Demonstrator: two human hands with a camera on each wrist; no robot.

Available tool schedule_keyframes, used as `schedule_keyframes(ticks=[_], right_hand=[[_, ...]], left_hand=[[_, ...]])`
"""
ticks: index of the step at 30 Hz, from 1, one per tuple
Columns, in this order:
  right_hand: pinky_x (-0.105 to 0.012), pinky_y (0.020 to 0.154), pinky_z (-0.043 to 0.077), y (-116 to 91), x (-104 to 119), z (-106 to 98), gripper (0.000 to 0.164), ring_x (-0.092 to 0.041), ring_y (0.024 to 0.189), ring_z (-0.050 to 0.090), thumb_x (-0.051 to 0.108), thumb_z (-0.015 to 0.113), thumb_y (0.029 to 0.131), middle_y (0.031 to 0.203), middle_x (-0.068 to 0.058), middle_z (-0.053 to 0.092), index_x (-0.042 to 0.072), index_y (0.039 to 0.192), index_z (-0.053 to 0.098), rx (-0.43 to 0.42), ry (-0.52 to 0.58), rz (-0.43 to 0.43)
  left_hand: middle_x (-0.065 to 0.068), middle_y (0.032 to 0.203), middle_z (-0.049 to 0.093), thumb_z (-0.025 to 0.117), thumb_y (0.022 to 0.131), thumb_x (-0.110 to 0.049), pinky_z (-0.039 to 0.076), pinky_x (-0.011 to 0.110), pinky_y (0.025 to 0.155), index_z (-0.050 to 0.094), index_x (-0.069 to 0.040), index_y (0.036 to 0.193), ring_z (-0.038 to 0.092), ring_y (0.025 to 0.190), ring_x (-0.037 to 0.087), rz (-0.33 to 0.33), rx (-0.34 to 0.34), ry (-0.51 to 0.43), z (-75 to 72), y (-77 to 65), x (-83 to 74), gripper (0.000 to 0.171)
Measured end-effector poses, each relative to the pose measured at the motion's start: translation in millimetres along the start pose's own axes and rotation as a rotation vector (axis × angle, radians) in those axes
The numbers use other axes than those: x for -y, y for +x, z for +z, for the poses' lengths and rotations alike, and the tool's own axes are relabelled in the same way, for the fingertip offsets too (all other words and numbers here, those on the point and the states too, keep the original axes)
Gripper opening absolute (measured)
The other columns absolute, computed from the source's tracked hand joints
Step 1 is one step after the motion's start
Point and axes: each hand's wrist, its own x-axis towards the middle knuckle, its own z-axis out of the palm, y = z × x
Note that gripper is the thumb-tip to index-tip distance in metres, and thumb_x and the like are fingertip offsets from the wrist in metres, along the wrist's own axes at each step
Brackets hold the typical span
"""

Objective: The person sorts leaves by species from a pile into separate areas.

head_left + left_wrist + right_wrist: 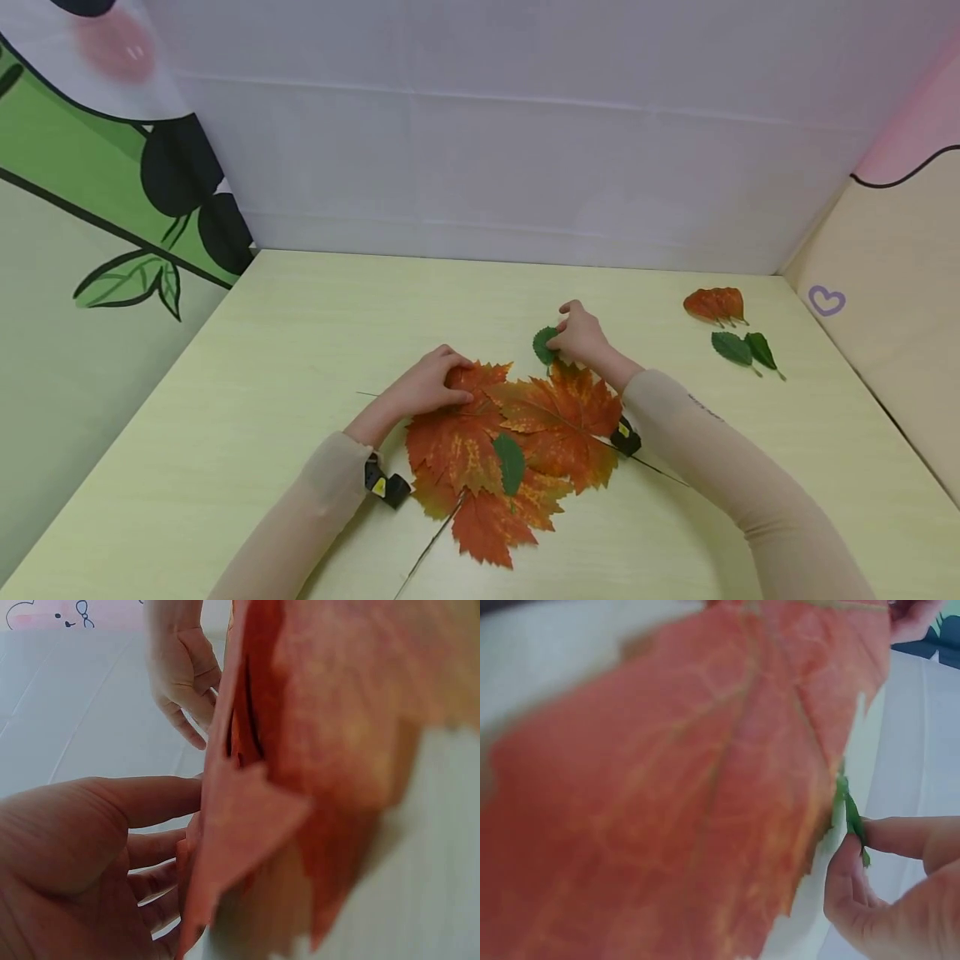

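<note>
A pile of orange-red maple leaves lies mid-table, with thin dark stems sticking out. My left hand rests at the pile's upper left edge. In the left wrist view, its thumb and fairly straight fingers reach behind a jagged leaf edge, which hides the fingertips. At the pile's far side my right hand pinches a small green leaf between thumb and fingers. The right wrist view shows this green leaf nearly edge-on beside a large maple leaf. Another green leaf lies on the pile.
At the far right of the table lie several small orange-brown leaves, overlapping. Two green leaves are just in front of them. A white cloth wall rises behind the table, and printed panels stand at both sides.
</note>
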Motion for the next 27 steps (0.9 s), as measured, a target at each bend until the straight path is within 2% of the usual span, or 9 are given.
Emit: schedule_keyframes(ticks=[8, 14, 21, 27], right_hand=[[-0.034, 0.077, 0.051, 1, -6, -17, 0.053, -0.035, 0.097, 0.059, 0.006, 0.061, 0.085, 0.12, -0.024, 0.049, -0.002, 0.131, 0.036, 0.035, 0.142, 0.018], [-0.033, 0.078, 0.051, -1, -18, -34, 0.044, -0.032, 0.095, 0.061, 0.01, 0.058, 0.088, 0.119, -0.025, 0.051, -0.004, 0.126, 0.043, 0.045, 0.156, 0.03], [-0.035, 0.08, 0.051, -8, -37, -58, 0.043, -0.029, 0.093, 0.061, 0.007, 0.052, 0.091, 0.121, -0.029, 0.047, -0.009, 0.129, 0.039, 0.047, 0.172, 0.059], [-0.036, 0.084, 0.049, -16, -50, -75, 0.043, -0.034, 0.099, 0.057, 0.005, 0.048, 0.092, 0.125, -0.032, 0.042, -0.011, 0.13, 0.036, 0.051, 0.169, 0.062]], left_hand=[[0.011, 0.114, 0.048, 0.068, 0.082, -0.026, 0.043, 0.037, 0.082, 0.054, -0.004, 0.122, 0.05, 0.097, 0.023, -0.003, 0.0, -0.004, -0.9, -1.0, -0.1, 0.048], [0.01, 0.114, 0.048, 0.067, 0.082, -0.027, 0.043, 0.037, 0.083, 0.054, -0.005, 0.122, 0.05, 0.098, 0.022, -0.007, 0.003, 0.005, 0.2, -0.2, 1.0, 0.047], [0.01, 0.113, 0.048, 0.067, 0.083, -0.026, 0.042, 0.038, 0.084, 0.054, -0.005, 0.123, 0.049, 0.098, 0.023, -0.006, 0.003, -0.004, -0.6, 0.9, -0.8, 0.047], [0.01, 0.113, 0.048, 0.067, 0.083, -0.026, 0.042, 0.037, 0.083, 0.054, -0.005, 0.123, 0.049, 0.097, 0.022, -0.017, 0.004, -0.003, 0.4, 1.2, -1.7, 0.047]])
